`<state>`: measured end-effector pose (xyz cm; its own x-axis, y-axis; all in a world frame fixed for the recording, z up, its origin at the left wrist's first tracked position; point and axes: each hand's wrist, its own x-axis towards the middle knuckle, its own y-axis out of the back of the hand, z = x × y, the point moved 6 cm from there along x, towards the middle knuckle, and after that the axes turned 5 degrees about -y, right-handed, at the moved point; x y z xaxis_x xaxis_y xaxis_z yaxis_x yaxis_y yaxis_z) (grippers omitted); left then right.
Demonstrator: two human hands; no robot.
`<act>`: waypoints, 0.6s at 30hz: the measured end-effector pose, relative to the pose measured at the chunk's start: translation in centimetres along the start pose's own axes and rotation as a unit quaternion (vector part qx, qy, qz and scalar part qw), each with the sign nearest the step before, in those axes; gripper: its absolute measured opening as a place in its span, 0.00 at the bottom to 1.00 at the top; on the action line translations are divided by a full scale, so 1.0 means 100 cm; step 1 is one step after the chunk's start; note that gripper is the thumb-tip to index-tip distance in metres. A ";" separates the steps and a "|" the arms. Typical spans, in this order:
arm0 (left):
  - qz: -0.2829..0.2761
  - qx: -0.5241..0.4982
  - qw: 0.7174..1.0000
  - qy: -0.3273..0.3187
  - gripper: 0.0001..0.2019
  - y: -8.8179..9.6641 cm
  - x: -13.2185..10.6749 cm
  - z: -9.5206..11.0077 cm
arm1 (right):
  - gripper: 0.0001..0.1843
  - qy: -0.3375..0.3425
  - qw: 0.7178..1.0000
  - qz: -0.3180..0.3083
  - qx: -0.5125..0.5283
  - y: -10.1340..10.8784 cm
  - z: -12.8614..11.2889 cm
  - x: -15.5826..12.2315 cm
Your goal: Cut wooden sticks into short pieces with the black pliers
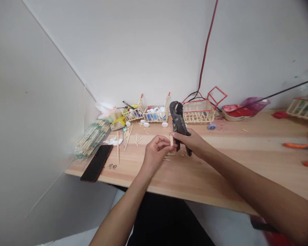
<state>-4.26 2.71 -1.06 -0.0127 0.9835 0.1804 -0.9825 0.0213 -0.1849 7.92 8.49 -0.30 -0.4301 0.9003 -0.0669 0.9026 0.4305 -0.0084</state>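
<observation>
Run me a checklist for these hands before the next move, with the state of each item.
1. Short sticks held by the left hand: ok, in its fingertips.
2. Black tool held by the right hand: ok.
3. Both hands clear of the tool's jaws: ok, the jaws point up, above them.
4. Stick ends level: cannot tell, too small.
5. Tabletop below the hands free of scraps: not ok, small stick pieces lie there.
6. Phone away from the front edge: not ok, its near end reaches it.

dark phone (97,163) on the wooden table (215,184), red-and-black cable (208,41) along the pale wall (143,44)
</observation>
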 end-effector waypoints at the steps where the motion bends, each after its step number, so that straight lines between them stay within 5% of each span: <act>1: 0.000 0.007 1.000 -0.007 0.16 0.000 -0.001 0.000 | 0.18 0.000 1.000 0.006 -0.016 0.000 -0.002 -0.001; 10: 0.015 0.025 0.999 -0.027 0.13 0.003 -0.004 -0.002 | 0.15 0.089 0.982 0.054 -0.157 0.005 -0.010 -0.001; 18: -0.007 -0.015 0.999 -0.033 0.13 0.002 -0.005 0.000 | 0.14 0.076 0.985 0.046 -0.146 0.006 -0.008 -0.001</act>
<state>-4.47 2.20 -1.22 -0.0128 0.9691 0.2462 -0.9768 0.0405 -0.2104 8.45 8.71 0.49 -0.3656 0.9258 0.0964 0.9026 0.3273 0.2797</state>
